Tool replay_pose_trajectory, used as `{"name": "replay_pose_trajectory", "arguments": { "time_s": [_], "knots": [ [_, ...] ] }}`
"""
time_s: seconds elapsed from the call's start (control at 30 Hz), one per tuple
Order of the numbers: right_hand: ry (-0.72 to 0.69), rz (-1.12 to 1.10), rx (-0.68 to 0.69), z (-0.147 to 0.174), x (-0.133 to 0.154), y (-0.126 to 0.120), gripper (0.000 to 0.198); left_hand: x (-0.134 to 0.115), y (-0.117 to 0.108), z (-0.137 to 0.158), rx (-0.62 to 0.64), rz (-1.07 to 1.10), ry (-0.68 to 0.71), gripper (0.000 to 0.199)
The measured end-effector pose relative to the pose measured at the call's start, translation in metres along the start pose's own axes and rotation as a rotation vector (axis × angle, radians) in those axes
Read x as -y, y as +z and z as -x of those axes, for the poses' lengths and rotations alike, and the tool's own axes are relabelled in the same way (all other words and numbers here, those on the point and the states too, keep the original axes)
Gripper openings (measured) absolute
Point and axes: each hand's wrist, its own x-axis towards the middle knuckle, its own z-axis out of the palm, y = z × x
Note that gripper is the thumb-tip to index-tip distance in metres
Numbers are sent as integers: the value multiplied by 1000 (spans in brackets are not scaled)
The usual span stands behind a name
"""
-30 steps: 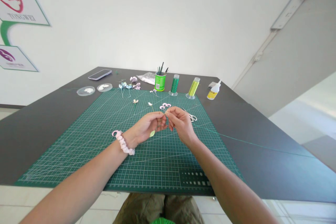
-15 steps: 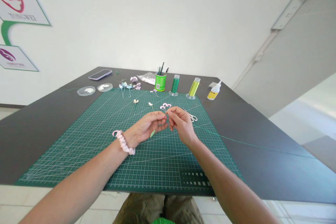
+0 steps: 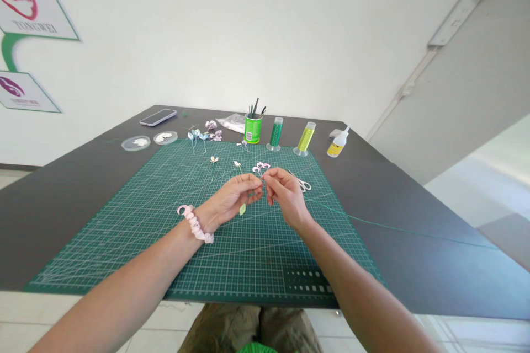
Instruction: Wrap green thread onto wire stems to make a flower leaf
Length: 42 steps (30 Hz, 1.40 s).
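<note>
My left hand (image 3: 236, 196) and my right hand (image 3: 286, 194) meet over the green cutting mat (image 3: 232, 265), with their thumbs and forefingers pinched together at nearly one point. A small light-green leaf (image 3: 242, 209) on a thin stem hangs below the fingers of my left hand. Whatever my right fingertips pinch is too small to make out. Just beyond the fingertips are pink ring-shaped petals (image 3: 260, 167); whether they are held or lie on the mat, I cannot tell. A green thread (image 3: 385, 225) runs from beside my right hand across the table. White-handled scissors (image 3: 305, 185) lie partly behind that hand.
Farther back stand a green spool (image 3: 276, 135), a yellow-green spool (image 3: 305, 139), a glue bottle (image 3: 338, 143) and a green tool cup (image 3: 253, 129). Small flowers (image 3: 202, 137) lie at the mat's far edge. Shallow dishes (image 3: 136, 144) and a phone (image 3: 158, 117) are at the left.
The green leaf below my left hand has turned and hangs more upright, showing more of its face. My left fingers have curled slightly; both hands stay in nearly the same place.
</note>
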Motion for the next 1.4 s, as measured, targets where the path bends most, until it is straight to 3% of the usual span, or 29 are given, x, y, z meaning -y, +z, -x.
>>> {"name": "replay_pose_trajectory", "arguments": {
  "time_s": [0.97,1.4],
  "knots": [
    [-18,12,-11,0,-1,-2,15,3,3,-1,-102,-121,143,21],
    [-26,46,-10,-2,-2,-1,14,3,10,7,-302,-656,546,15]
  ]
}}
